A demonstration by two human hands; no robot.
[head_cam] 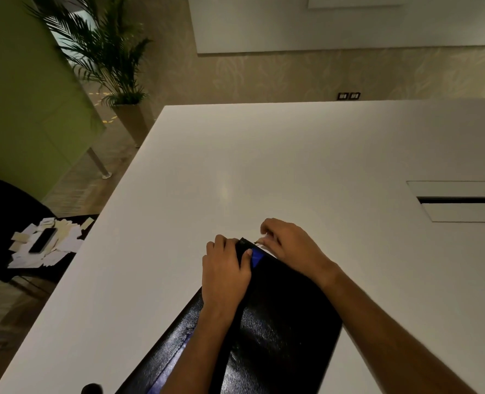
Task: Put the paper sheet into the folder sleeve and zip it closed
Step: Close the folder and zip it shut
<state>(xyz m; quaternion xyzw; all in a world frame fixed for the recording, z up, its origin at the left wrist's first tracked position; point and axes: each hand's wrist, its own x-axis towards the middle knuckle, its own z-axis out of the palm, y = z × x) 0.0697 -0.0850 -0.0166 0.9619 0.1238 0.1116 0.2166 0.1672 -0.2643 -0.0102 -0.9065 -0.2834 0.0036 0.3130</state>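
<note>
A black leather folder with blue trim lies on the white table, its long side running away from me. My left hand presses on the folder's far left corner, thumb on a blue patch. My right hand sits at the far end and pinches the small metal zip pull at the corner. No paper sheet is visible; whether one is inside the folder is hidden.
A cable hatch is set into the table at the right. On a dark chair at the left lie several paper cards and a black phone. A potted palm stands beyond the table's far left corner.
</note>
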